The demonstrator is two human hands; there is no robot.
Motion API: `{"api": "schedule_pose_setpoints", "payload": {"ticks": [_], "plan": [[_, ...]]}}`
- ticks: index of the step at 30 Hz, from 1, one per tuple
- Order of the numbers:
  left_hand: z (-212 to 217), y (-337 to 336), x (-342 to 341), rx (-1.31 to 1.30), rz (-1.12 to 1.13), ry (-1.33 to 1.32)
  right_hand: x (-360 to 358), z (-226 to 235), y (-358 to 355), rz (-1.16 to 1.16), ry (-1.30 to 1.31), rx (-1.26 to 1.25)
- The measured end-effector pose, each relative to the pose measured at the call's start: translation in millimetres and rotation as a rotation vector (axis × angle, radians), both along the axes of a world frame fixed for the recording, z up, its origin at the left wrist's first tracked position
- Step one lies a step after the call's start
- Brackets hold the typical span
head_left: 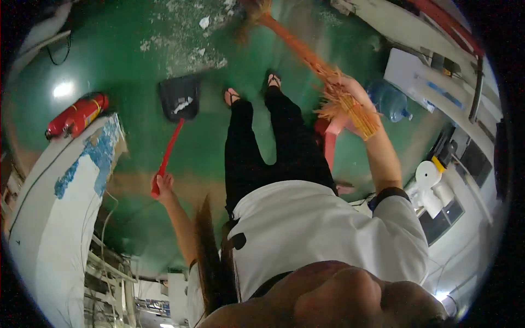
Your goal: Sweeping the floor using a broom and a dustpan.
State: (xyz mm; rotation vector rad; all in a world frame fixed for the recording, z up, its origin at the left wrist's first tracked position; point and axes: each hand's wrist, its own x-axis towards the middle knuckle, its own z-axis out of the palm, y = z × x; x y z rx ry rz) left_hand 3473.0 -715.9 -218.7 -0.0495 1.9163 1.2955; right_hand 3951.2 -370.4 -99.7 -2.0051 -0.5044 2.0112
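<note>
I look straight down my body at a green floor. My left hand (162,186) grips the red handle (169,147) of a black dustpan (180,98), which rests on the floor with white scraps in it. My right hand (350,90) holds an orange straw broom (306,54) near its bound upper end; the bristle head (254,11) reaches the floor at the top of the picture. White dust and debris (188,46) lie scattered just beyond the dustpan. My feet in sandals (232,97) stand beside the pan.
A red fire extinguisher (76,116) lies on the floor at left beside a white bench with peeling blue paint (65,186). A blue water jug (389,101) and a red stool (331,142) stand at right, near white equipment (432,186).
</note>
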Motion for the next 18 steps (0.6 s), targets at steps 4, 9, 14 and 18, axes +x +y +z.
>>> {"api": "schedule_pose_setpoints", "payload": {"ticks": [4,9,14,18], "plan": [[9.9,29.2,10.4,-0.028,-0.060,0.087,22.1,27.9,37.5,0.149,-0.121,0.138],[39.6,83.9,37.0,-0.083,0.020,0.131,71.0,15.1,121.1,0.481,-0.385,0.312],[51.2,126.5,75.8,-0.097,0.114,0.157,166.0,-97.4,258.4,0.914,-0.947,0.650],[66.8,190.6,121.7,-0.263,0.275,0.179,219.9,-193.2,422.5,0.938,-1.092,0.577]]}}
